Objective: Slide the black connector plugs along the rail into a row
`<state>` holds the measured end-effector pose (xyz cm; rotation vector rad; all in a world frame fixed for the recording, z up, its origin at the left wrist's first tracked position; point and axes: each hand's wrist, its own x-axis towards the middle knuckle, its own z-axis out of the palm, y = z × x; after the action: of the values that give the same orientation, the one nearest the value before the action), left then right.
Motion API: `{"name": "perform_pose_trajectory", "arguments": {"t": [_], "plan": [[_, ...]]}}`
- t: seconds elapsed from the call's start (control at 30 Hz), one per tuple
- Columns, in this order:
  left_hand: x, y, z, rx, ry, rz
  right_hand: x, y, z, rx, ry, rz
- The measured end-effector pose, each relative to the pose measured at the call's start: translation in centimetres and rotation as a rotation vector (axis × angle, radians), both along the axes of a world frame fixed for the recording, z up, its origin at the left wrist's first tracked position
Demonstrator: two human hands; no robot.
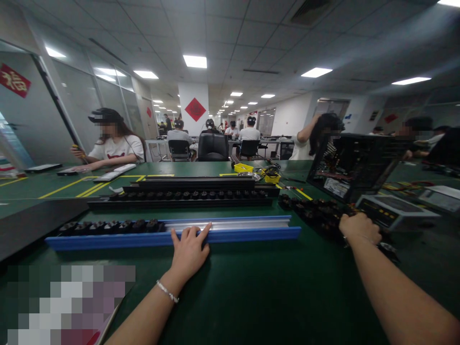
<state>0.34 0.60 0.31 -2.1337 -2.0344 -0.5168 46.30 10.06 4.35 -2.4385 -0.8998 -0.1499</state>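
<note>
A long blue channel rail [247, 235] with a silvery inner track lies crosswise on the green table. Small black parts [125, 225] sit in a row along its left half. My left hand [190, 248] rests with spread fingers on the rail, just right of that row, holding nothing. At the right, my right hand [360, 229] is curled down at the edge of a heap of loose black parts [316, 211]. Its fingertips are hidden, so what they grip cannot be made out.
Behind the blue rail lies a black rail [187, 203] filled with similar parts. An open computer case [354, 163] and a boxy metal unit [397, 211] stand back right. Yellow trays [243, 167] sit farther back. A person [115, 143] works across at left.
</note>
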Motion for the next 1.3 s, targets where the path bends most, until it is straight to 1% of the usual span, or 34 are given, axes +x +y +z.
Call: {"name": "perform_pose_trajectory", "arguments": {"t": [0.1,0.33,0.4,0.47,0.53,0.63,0.7,0.73,0.8,0.83,0.93,1.0,1.07,1.17,1.3], "plan": [[0.0,0.0,-0.1,0.013,-0.007,-0.013,1.4,0.2,-0.4,-0.075,0.023,0.060],[0.3,-0.1,0.2,-0.016,0.002,-0.001,3.8,1.8,-1.0,-0.158,0.085,0.192],[0.3,-0.2,0.2,-0.014,0.016,0.006,4.0,2.1,-1.1,-0.124,0.035,0.245],[0.3,-0.2,0.2,-0.005,0.016,0.007,3.6,2.3,-1.0,-0.057,-0.044,0.284],[0.2,-0.2,0.1,0.003,0.000,-0.001,2.4,2.4,-0.6,-0.004,-0.110,0.295],[0.1,-0.1,-0.1,0.016,-0.032,-0.017,-1.2,2.4,0.2,0.056,-0.211,0.341],[0.1,0.0,-0.3,0.040,-0.042,-0.021,-4.6,2.2,0.6,0.108,-0.319,0.450],[0.0,0.0,-0.3,0.066,-0.045,-0.007,-6.4,2.1,0.6,0.121,-0.364,0.532],[-0.1,0.2,-0.3,0.156,-0.049,0.070,-10.2,1.5,0.0,0.127,-0.428,0.687],[-0.3,0.3,-0.2,0.211,-0.053,0.132,-12.0,1.2,-0.4,0.126,-0.438,0.741],[-1.0,0.5,0.1,0.324,-0.082,0.330,-16.0,0.1,-2.1,0.091,-0.417,0.835],[-1.8,0.6,0.1,0.318,-0.125,0.425,-17.5,-0.5,-3.0,0.044,-0.386,0.842],[-2.6,0.8,0.0,0.272,-0.179,0.490,-18.0,-0.8,-3.5,0.000,-0.357,0.846],[-3.6,1.0,-0.1,0.199,-0.244,0.551,-18.0,-1.0,-3.5,0.006,-0.344,0.855],[-4.3,1.3,0.0,0.190,-0.272,0.593,-17.8,-1.2,-3.1,0.034,-0.361,0.873]]}}
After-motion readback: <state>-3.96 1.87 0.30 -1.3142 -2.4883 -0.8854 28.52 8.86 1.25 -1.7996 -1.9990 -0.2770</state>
